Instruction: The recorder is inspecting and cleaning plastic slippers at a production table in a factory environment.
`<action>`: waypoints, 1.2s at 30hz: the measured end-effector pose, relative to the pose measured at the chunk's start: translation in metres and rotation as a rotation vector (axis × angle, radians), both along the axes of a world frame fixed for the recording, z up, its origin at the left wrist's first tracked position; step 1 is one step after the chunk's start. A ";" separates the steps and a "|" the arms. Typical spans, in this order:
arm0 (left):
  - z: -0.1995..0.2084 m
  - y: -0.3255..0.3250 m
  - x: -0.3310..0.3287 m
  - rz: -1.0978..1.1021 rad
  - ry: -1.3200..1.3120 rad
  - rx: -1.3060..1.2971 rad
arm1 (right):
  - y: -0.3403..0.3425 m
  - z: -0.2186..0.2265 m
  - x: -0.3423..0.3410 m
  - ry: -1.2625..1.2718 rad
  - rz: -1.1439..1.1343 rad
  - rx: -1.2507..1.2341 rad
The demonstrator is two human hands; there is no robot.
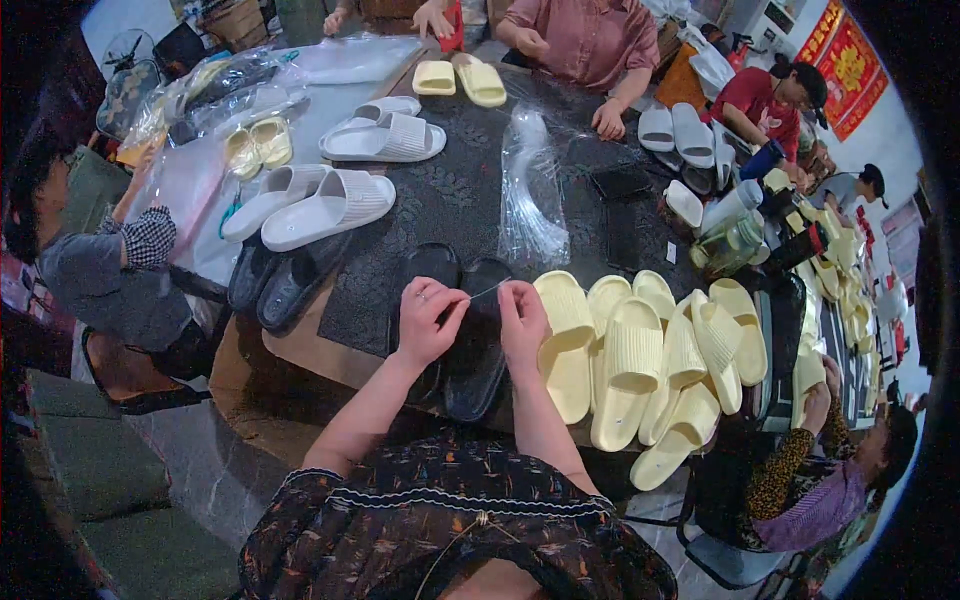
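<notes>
My left hand (430, 325) and my right hand (522, 322) are raised side by side over a pair of black slide sandals (474, 375). Stretched between my pinched fingertips is a thin, clear strand (487, 291), one end in each hand. My forearms partly cover the black sandals. Just right of my right hand stands a cluster of pale yellow slide sandals (566, 365), some leaning on each other. Beyond my hands lies a bundle of clear plastic strips or bags (532, 190) on the dark patterned tabletop (450, 190).
White sandals (335, 210) and dark ones (300, 285) are at the left. A yellow pair (480, 80) lies at the far edge, near a person in a pink shirt (590, 40). Bottles and jars (735, 245) stand at the right. Other people work around the table.
</notes>
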State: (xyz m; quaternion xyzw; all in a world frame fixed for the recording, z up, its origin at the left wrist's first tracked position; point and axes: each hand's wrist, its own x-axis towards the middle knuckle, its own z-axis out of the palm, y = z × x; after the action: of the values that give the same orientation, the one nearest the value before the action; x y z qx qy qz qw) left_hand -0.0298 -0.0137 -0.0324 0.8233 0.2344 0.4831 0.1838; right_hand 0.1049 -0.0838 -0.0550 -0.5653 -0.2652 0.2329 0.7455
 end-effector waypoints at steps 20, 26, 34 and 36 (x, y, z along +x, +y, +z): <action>-0.003 0.000 -0.001 -0.008 -0.002 -0.021 | -0.003 -0.006 0.000 -0.150 0.055 0.005; -0.008 0.001 -0.002 0.004 -0.017 -0.020 | -0.008 -0.002 -0.003 -0.593 0.069 -0.116; -0.005 0.002 -0.002 -0.001 -0.017 -0.018 | -0.006 -0.002 -0.006 -0.448 0.048 -0.069; -0.006 0.003 -0.002 0.000 -0.019 -0.016 | -0.004 0.001 -0.006 -0.192 0.058 -0.045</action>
State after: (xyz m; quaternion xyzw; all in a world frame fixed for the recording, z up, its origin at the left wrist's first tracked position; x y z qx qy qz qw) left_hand -0.0313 -0.0112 -0.0381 0.8171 0.2365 0.4892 0.1926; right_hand 0.0992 -0.0882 -0.0541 -0.5935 -0.3465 0.2053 0.6968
